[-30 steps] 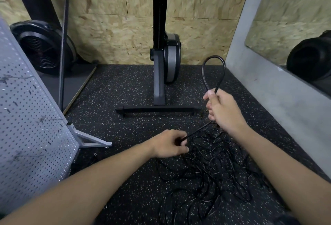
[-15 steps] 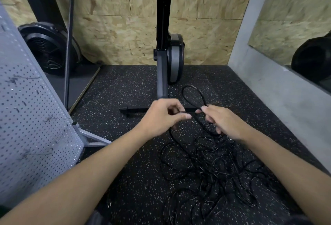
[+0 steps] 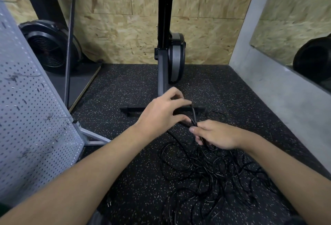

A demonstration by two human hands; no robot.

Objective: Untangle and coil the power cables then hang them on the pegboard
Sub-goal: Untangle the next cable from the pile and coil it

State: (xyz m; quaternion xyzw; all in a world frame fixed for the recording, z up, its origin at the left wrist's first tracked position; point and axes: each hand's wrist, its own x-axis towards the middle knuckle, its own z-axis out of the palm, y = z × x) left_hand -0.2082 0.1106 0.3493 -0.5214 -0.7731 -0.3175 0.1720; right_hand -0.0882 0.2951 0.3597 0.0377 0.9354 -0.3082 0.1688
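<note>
A tangle of thin black power cables (image 3: 211,174) lies on the speckled black floor below my hands. My left hand (image 3: 161,115) pinches a folded stretch of black cable (image 3: 194,117) between thumb and fingers. My right hand (image 3: 215,136) grips the same cable just below, fingers curled round it, with the strands running down into the pile. The two hands almost touch. The grey pegboard (image 3: 26,117) leans on its stand at the left.
A black exercise machine upright with a cross foot (image 3: 198,108) stands just behind my hands. A black fan housing (image 3: 48,49) sits at the back left. A grey concrete ledge (image 3: 286,99) runs along the right. Chipboard walls close the back.
The raised cable loop has come down. My left hand moved up from the floor to meet the right hand, and both now hold the folded cable close together.
</note>
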